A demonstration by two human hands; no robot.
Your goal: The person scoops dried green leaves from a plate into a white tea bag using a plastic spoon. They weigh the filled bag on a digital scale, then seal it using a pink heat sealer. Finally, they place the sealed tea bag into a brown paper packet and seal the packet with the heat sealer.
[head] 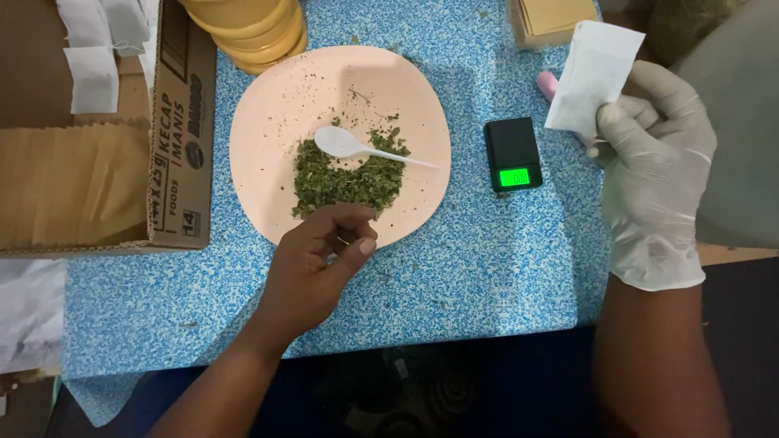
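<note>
My bare left hand (320, 259) rests at the near rim of a pale pink plate (268, 105), its fingers curled together beside a heap of dried green leaf bits (345, 182); I cannot tell whether a pinch of leaf is between them. A white plastic spoon (341, 143) lies on the heap, handle pointing right. My right hand (653, 154), in a white glove, holds a small white paper sachet (591, 75) upright over the table's right side. A small black pocket scale (513, 153) with a lit green display sits between plate and right hand.
The table (471, 268) has a blue speckled cover. An open cardboard box (182, 122) at left holds brown paper sheets and white sachets. Stacked yellow lids (256, 28) stand behind the plate. A box of tan sheets (548, 18) sits at the back right.
</note>
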